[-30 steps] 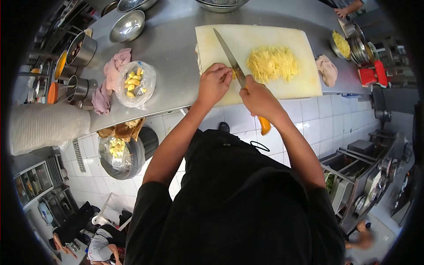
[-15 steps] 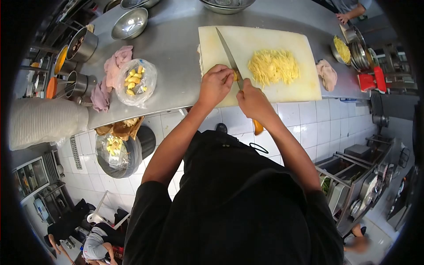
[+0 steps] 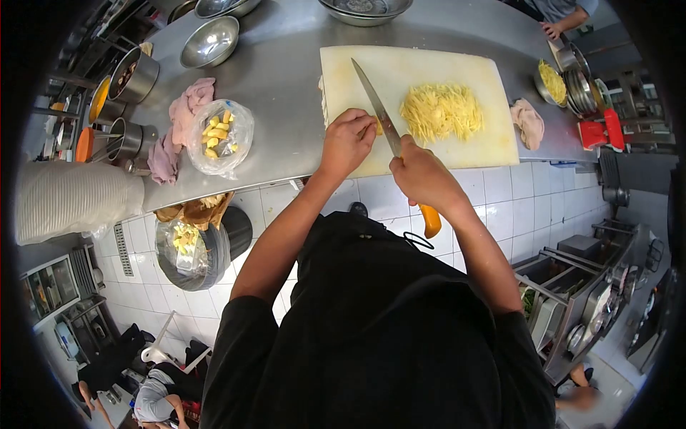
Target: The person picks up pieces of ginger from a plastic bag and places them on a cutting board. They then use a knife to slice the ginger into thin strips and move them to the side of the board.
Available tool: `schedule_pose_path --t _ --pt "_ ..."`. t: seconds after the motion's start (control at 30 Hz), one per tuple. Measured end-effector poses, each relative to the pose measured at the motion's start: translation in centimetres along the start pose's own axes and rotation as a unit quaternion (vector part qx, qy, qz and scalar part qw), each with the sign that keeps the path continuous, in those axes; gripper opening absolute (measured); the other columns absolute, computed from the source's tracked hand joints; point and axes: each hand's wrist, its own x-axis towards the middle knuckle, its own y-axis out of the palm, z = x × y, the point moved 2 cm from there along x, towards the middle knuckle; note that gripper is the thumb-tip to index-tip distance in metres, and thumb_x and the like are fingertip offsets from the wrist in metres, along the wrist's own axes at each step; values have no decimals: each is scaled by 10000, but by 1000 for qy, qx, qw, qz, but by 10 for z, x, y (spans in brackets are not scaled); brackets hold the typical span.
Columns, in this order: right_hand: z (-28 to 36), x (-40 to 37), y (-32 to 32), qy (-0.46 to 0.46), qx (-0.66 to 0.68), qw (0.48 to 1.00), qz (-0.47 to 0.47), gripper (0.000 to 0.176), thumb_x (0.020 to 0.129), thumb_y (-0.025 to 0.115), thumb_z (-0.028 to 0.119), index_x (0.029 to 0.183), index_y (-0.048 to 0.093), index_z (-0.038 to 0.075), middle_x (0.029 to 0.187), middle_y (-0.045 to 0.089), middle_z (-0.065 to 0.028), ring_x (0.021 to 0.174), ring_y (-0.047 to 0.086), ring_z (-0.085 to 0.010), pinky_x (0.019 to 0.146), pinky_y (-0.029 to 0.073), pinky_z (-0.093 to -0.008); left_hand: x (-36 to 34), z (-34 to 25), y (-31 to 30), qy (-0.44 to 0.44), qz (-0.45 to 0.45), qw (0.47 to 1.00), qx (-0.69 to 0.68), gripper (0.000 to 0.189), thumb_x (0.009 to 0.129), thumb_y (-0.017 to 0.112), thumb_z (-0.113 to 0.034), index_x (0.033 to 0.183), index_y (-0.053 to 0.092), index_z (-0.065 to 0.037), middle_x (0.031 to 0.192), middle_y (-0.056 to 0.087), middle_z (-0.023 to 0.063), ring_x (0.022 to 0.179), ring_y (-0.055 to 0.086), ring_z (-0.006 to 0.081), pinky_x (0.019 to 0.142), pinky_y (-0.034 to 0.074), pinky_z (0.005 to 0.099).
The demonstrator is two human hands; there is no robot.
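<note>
My right hand is closed around the orange handle of a long kitchen knife, whose blade slants up and left over a white cutting board. Beside the blade, my left hand is closed with its fingertips on a small yellow piece that looks like peeled ginger; most of it is hidden by the fingers. Right of the knife, a heap of thin yellow shreds lies on the board.
Left of the board are a clear plastic bag with yellow chunks, pink cloths and a metal bowl. A beige cloth and a bowl of shreds lie to the right. A person's hand rests at the far right.
My right hand has moved down and right, drawing the knife back toward me, with more of the orange handle showing. My left hand stays nearly in place on the yellow piece.
</note>
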Motion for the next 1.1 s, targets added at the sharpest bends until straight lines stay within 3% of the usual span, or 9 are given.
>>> schedule_pose_path --t 0.2,0.33,0.5,0.8,0.9,1.0,1.1 --pt "-34 57 35 -103 -46 988 -106 269 994 486 165 1094 464 -84 770 678 -301 582 700 -372 605 567 -485 -2 -1 0 -1 -9 1000 -1 92 866 725 -56 931 775 -12 939 718 100 736 696 289 676 576 362" --pt "-14 50 15 -53 32 997 -39 314 992 477 164 1161 473 -101 788 685 -292 573 697 -352 607 573 -469 0 2 1 8 -9 1000 -3 82 864 734 -49 928 774 -17 941 717 97 717 692 285 669 574 360" --pt "4 12 -8 -16 -7 1000 2 358 988 461 142 1216 468 -133 748 678 -272 534 680 -333 579 574 -440 -1 2 0 3 -6 1000 -7 76 861 737 -42 924 772 -15 933 715 93 708 691 280 665 574 354" --pt "-4 11 4 -14 -1 1000 -11 281 986 457 131 1140 471 -104 736 675 -281 549 690 -348 588 574 -457 0 -3 -2 -3 -6 1000 2 75 861 737 -49 914 774 -10 936 725 94 722 702 276 669 577 349" --pt "-24 42 25 -94 -45 991 -80 273 985 458 131 1134 470 -97 735 675 -278 550 691 -351 587 574 -456 0 0 -1 14 -16 1000 9 76 858 743 -51 914 774 -9 939 729 95 722 704 275 667 578 349" --pt "-18 50 21 -61 41 996 -52 267 984 463 137 1124 477 -91 736 675 -272 539 683 -345 590 570 -459 1 0 0 -1 -13 1000 4 78 856 747 -48 916 774 -7 936 731 99 727 707 276 666 580 346" --pt "-9 35 5 -52 40 998 -26 274 985 465 137 1124 477 -99 722 670 -263 526 673 -336 580 562 -456 1 0 -1 -7 -3 1000 -8 78 858 747 -44 920 774 -6 932 732 105 728 709 276 667 581 344"
